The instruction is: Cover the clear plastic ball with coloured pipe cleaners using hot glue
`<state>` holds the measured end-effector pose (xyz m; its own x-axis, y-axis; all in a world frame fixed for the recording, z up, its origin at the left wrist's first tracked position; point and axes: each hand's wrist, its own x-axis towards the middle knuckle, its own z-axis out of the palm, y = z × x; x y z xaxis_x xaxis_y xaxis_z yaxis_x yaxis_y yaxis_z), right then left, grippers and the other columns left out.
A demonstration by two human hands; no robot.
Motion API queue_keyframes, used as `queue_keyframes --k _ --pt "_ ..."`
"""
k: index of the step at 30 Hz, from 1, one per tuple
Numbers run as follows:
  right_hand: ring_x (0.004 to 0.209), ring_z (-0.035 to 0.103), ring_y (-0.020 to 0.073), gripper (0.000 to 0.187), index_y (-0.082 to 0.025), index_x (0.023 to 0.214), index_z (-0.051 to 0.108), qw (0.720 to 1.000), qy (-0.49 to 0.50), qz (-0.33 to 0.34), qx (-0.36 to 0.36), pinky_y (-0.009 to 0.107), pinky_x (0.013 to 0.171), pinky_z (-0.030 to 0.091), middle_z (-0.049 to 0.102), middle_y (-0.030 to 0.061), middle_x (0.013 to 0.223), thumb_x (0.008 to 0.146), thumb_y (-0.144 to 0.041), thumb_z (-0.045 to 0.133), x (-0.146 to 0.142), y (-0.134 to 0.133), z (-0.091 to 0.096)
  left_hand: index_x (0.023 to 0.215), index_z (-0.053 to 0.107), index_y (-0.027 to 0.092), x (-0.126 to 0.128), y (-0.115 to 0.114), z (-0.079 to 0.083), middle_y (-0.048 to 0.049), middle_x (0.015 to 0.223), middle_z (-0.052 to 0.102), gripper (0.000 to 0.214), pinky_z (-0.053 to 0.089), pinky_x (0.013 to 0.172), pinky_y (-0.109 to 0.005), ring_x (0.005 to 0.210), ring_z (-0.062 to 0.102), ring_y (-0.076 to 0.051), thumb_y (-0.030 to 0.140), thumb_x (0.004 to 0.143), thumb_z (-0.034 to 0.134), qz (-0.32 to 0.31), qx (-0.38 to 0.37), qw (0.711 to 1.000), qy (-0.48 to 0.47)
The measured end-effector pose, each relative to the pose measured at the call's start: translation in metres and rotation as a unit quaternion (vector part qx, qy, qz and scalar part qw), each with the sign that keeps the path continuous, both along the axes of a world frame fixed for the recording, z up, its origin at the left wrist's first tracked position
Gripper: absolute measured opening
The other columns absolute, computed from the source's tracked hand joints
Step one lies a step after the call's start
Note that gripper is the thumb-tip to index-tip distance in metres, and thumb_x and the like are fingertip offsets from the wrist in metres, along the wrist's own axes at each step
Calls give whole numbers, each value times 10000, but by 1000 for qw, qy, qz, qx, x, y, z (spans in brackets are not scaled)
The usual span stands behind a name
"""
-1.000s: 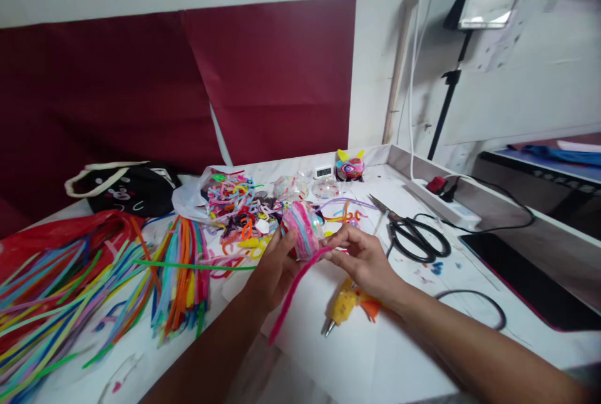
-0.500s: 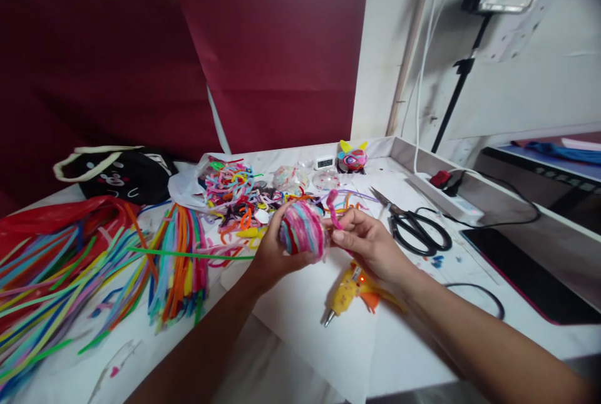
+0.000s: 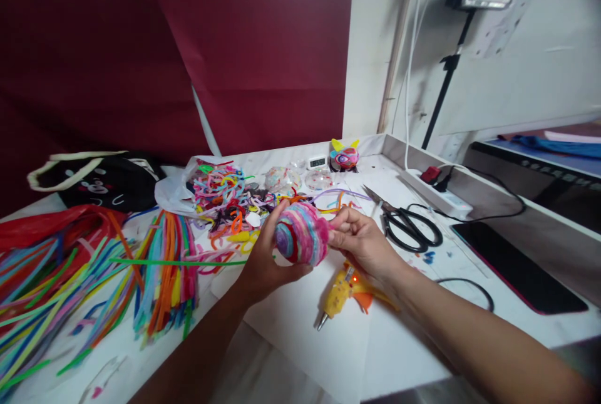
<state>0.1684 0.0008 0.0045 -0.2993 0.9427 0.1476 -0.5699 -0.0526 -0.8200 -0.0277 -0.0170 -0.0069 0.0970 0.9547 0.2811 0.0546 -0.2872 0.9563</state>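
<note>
Cupped in the left hand, the ball is already wound with fuzzy strands across its visible side, the right hand pinching what seems a pink strand at its edge, though how much beyond that grip is left bare I cannot tell.

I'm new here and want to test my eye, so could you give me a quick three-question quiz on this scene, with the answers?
1. Which hand cups the fuzzy striped ball?
2. True or false: the black-handled scissors lie to the right of the yellow glue gun, as the person sees it.
3. Fill in the blank: the small light on the glue gun glows ____.

Key:
1. The left hand.
2. True.
3. Red.
</note>
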Motion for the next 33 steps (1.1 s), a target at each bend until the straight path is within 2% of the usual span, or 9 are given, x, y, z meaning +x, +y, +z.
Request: queue_keyframes --k 3,5,7,10,15,21,28,33 --pt "566 660 94 302 -186 690 637 999 13 -34 11 215 604 527 733 -21 648 568 -243 908 0 2 -2 1481 283 338 8 2 -3 -93 1536 377 1114 456 1037 -452 1326 472 -334 222 551 885 22 -70 994 -81" --pt "578 662 96 290 -192 690 643 998 20 -54 20 216 606 532 732 -27 663 574 -236 905 -1 4 -5 1446 356 304 14 1 -4 -113 1440 505 966 492 985 -453 1277 524 -337 295 617 851 18 -112 986 -122" --pt "594 662 94 273 -200 696 649 997 17 -71 33 209 609 532 727 -34 667 585 -220 898 -2 5 -9 1377 464 268 18 -2 -6 -125 1287 628 757 527 911 -457 1198 590 -343 381 702 789 -25 -153 977 -144" --pt "617 664 96 257 -205 696 652 995 0 -86 56 212 622 540 734 -34 702 595 -211 889 -5 4 -13 1285 557 259 19 -5 -9 -104 1169 690 554 547 859 -423 1104 651 -313 422 782 721 -103 -186 958 -193" --pt "666 683 120 274 -197 655 646 993 -51 -71 78 244 660 560 751 -11 754 551 -209 899 -8 -3 -7 1272 571 268 16 -8 -8 -59 1080 726 484 530 918 -417 1037 679 -251 415 826 688 -136 -149 942 -270" --pt "645 678 120 257 -196 663 674 994 -71 5 81 257 672 563 739 -9 743 551 -216 904 -7 -9 -2 1231 600 188 16 -7 -1 -115 1087 727 463 495 961 -461 1120 641 -294 401 829 684 -149 -138 947 -249" --pt "619 658 91 248 -198 696 663 999 -8 -13 36 204 640 533 719 -31 663 601 -226 891 0 -3 -3 1213 589 222 11 -1 -7 -87 1134 710 502 504 933 -399 1074 659 -258 290 751 772 -151 -138 947 -246" --pt "555 628 85 256 -190 694 649 1000 6 -16 8 212 600 529 694 -44 608 610 -236 887 2 -1 -1 1257 567 211 13 -1 -2 -107 1181 692 585 471 974 -399 1128 631 -281 256 720 794 -158 -131 956 -211"
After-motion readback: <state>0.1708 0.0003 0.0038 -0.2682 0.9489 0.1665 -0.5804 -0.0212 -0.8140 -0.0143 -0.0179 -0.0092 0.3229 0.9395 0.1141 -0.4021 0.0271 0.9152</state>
